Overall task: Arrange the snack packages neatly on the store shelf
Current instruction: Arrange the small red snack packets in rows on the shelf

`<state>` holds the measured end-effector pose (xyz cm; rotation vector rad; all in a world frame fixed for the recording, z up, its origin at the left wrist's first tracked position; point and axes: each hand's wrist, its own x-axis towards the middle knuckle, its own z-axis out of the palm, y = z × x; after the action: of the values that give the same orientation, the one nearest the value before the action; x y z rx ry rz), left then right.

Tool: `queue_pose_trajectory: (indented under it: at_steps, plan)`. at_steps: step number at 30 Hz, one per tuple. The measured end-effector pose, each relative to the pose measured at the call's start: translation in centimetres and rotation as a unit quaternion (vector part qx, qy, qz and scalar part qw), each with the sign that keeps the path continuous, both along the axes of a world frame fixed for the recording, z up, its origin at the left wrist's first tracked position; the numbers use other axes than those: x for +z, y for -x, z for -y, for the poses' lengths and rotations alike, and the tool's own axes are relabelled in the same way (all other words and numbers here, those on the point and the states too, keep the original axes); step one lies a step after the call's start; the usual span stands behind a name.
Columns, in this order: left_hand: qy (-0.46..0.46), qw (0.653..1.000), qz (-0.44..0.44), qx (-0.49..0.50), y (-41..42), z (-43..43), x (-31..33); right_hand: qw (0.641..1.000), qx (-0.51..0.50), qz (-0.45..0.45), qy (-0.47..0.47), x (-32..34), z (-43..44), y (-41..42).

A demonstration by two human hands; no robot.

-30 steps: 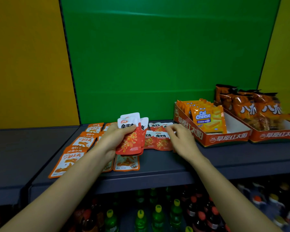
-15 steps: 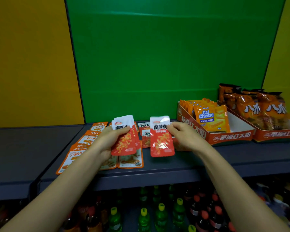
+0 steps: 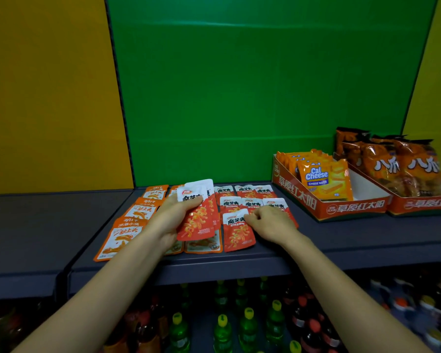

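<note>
Red-and-white snack packets (image 3: 198,215) fan from the left hand (image 3: 169,220); right hand (image 3: 270,221) fingers (image 3: 250,219) press one flat.

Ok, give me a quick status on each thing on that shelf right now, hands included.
Left hand: shut on a stack of red packets, lifted off the shelf.
Right hand: pressing one red packet flat at the shelf front.
Red packet rows: lying flat, overlapping.
Orange packets: flat, in a column at left.
Cheese wafer box: open, packs upright at its back.
Chip bag box: open, bags standing.
</note>
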<state>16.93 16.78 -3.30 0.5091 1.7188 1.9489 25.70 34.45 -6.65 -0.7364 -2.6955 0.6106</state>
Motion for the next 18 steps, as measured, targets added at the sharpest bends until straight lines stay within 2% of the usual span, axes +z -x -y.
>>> queue_pose_trajectory:
  at_steps: [3,4,7,9,15,18]
  plan:
    - [-0.006,1.000,0.009,-0.011,-0.2,-0.5,-0.4,0.998,-0.017,-0.013,-0.058,0.7,0.7,-1.0]
    - [-0.010,1.000,0.013,-0.017,-0.4,-0.8,-0.5,0.998,-0.005,-0.037,-0.045,1.1,0.9,-1.4]
    - [-0.024,0.999,0.002,-0.036,-1.1,-2.2,-0.6,0.987,0.075,-0.098,0.103,2.3,2.2,-2.1]
    - [-0.021,0.999,-0.018,-0.040,-1.6,-3.4,-0.8,0.979,0.096,-0.121,0.135,2.5,2.8,-2.0]
    - [0.013,0.991,-0.119,-0.062,-2.8,-5.7,-1.1,0.981,0.021,-0.160,0.103,1.8,0.3,-3.1]
    - [0.049,0.990,-0.117,-0.068,-2.5,-6.1,-1.2,0.976,-0.048,-0.200,0.071,1.6,-1.9,-4.8]
